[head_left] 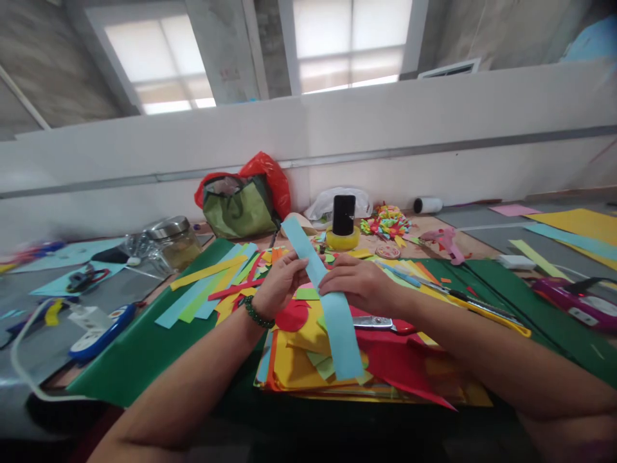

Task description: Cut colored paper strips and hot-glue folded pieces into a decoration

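Note:
A long light blue paper strip [341, 331] is held slantwise above the pile of coloured paper. My left hand [282, 283], with a dark bead bracelet at the wrist, pinches its left edge near the middle. From the other side my right hand [359, 283] grips the same strip, its fingers lying over the front. Under the hands lie yellow and orange sheets [294, 370], a red paper piece [405, 366] and small green and yellow scraps. Scissors [373, 323] with red handles rest beneath my right forearm, partly hidden by it and the strip.
Cut strips [207, 280] lie on the green mat [130, 350] at left, near a glass jar [176, 244]. Behind stand a phone [344, 215] on a yellow tape roll [343, 239] and a green bag [238, 209]. A pink glue gun [446, 243] and a cutter knife [482, 302] are at right.

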{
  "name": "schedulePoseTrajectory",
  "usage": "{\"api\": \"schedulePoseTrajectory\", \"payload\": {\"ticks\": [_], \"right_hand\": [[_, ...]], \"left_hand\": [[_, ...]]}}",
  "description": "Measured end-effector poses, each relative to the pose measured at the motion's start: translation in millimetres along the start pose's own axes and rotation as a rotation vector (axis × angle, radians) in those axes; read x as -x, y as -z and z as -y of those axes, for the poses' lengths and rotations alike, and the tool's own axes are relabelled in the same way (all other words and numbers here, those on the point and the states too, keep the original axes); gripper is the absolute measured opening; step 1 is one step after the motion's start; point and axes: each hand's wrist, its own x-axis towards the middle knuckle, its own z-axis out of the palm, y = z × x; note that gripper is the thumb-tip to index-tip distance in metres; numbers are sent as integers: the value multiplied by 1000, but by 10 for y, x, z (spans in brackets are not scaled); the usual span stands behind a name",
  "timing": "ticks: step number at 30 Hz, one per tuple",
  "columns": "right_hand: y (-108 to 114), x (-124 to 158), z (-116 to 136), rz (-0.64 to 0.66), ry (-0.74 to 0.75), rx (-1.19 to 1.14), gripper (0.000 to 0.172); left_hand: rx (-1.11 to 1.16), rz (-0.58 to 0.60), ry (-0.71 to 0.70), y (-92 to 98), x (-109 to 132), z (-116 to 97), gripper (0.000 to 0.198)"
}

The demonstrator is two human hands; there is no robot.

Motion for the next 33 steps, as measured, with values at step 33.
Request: {"api": "schedulePoseTrajectory", "payload": {"ticks": [33], "right_hand": [[0, -63, -57, -255, -689, -336, 36]], "left_hand": [[-557, 247, -58, -104, 167, 80, 35]]}}
